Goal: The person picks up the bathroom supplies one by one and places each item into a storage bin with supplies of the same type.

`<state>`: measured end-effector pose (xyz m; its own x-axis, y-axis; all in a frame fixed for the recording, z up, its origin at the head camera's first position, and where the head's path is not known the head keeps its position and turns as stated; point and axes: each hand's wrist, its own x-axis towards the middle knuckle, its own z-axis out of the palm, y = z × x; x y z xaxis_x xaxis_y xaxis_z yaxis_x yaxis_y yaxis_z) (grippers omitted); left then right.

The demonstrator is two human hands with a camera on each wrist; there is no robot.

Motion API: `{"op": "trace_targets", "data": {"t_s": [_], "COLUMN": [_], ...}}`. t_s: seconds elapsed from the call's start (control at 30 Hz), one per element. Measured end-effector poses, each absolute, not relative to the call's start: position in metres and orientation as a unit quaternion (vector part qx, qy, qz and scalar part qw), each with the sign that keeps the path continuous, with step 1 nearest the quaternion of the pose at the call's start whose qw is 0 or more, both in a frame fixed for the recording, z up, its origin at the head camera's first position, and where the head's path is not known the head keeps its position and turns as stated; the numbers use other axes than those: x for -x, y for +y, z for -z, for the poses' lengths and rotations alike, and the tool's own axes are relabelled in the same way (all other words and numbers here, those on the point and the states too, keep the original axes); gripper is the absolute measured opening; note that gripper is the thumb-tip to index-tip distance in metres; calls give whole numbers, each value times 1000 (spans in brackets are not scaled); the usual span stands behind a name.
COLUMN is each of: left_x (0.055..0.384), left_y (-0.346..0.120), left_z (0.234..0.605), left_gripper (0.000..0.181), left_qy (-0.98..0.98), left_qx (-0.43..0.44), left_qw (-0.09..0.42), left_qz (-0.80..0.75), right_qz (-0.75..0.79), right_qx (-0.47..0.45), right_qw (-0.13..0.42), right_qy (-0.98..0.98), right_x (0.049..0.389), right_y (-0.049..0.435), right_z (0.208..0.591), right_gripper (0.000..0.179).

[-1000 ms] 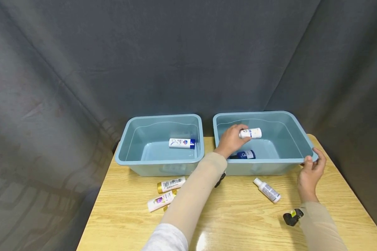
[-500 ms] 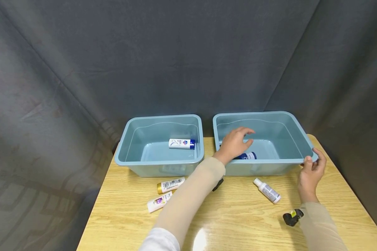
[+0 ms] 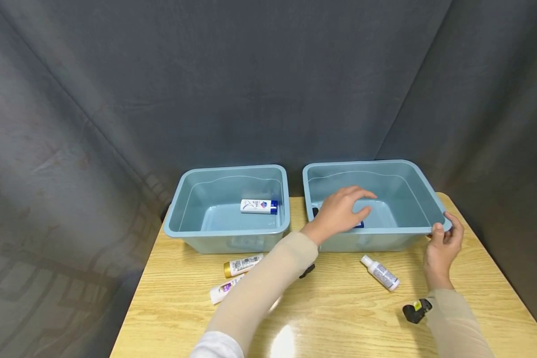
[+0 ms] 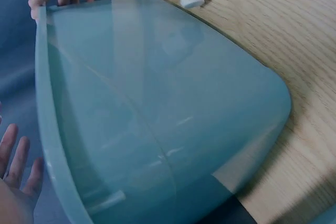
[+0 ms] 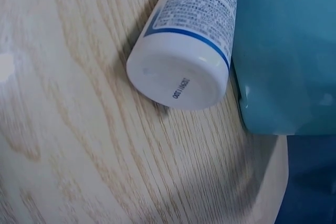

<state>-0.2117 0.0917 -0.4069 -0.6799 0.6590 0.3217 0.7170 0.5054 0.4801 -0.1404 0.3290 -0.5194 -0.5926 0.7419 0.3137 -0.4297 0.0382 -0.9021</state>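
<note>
My left hand (image 3: 342,211) is over the near left part of the right blue plastic bin (image 3: 385,230), fingers loosely spread and holding nothing. It also shows at the left edge in the left wrist view. Below it, a dark blue bottle (image 3: 360,225) lies in the bin, mostly covered by the hand and the bin's wall. My right hand (image 3: 443,251) grips the bin's near right corner, thumb on the rim and fingers curled round the outside. A white bottle (image 3: 382,274) with a small-print label lies on the table between the bin and my right wrist.
Another blue bin (image 3: 225,232) stands to the left, holding a white bottle with a blue cap (image 3: 259,207). In front of it lie a gold-capped tube (image 3: 243,265) and a white tube with a purple label (image 3: 225,289), partly behind my left forearm. Dark curtain hangs behind the wooden table (image 3: 340,308).
A second ago my left hand held a small white bottle over the right bin; it let go and the bottle is out of sight. The hand has shifted slightly right. My right hand stays put.
</note>
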Motion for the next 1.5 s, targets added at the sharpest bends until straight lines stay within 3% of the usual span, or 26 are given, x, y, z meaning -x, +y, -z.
{"op": "trace_targets", "data": {"t_s": [1.1,1.5], "left_x": [166,154], "left_y": [101,103], "left_z": [400,416], "left_gripper": [30,30], "left_qy": [-807,-806], "left_qx": [495,503], "left_qw": [74,37], "left_qz": [312,311], "right_qz": [-688,-695], "right_qx": [127,110], "right_qw": [432,432], "right_qy": [-569,-564], "right_x": [144,143], "right_y": [328,329], "right_z": [520,522], "right_gripper": [34,34]}}
